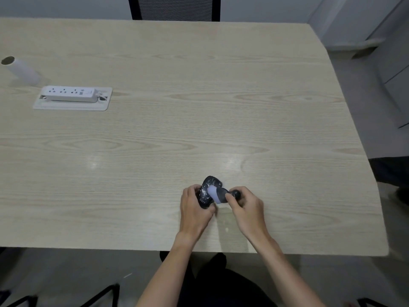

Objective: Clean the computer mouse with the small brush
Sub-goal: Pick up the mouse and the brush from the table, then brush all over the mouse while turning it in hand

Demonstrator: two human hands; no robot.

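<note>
Brushing: right hand [245, 203] grips brush [218, 193], pale bristles on mouse [208, 190]
Mouse: speckled, clasped in left hand [193, 207], near table [177, 118] front edge
Axis: brush lies rightward across mouse

We've got one view only: head cam, wide-angle, looking fwd and steeply down over the table [199, 107] from its near edge. Hands sit low-centre, close to the lens; far edge and a chair [174, 7] up top.
</note>
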